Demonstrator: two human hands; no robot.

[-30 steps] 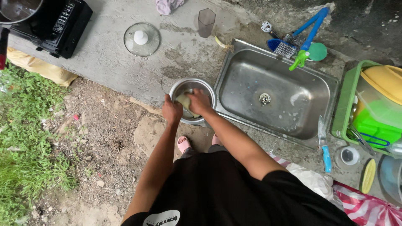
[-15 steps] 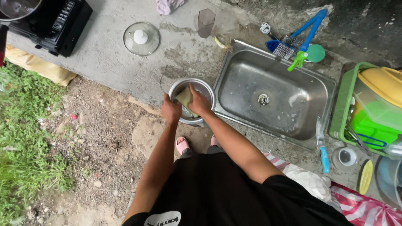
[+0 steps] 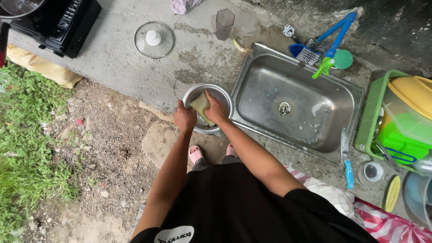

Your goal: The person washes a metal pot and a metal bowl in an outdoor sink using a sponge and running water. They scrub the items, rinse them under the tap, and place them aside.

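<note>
The left hand (image 3: 184, 119) clamps its fingers over the near rim of a round metal bowl (image 3: 221, 95) that sits on the concrete table just beside the steel sink (image 3: 315, 76). The right hand (image 3: 216, 110) has its fingers closed on a yellow sponge (image 3: 200, 104), pressed inside the bowl. The bowl looks light, rigid and probably slippery when wet, best held by its rim; the sponge is soft and squashes under grip.

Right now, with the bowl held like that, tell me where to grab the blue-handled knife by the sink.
Take the knife by its blue handle, coming from the near edge of the counter. It lies flat beside the sink, blade pointing away and handle toward the person, so the handle end is free.
</note>
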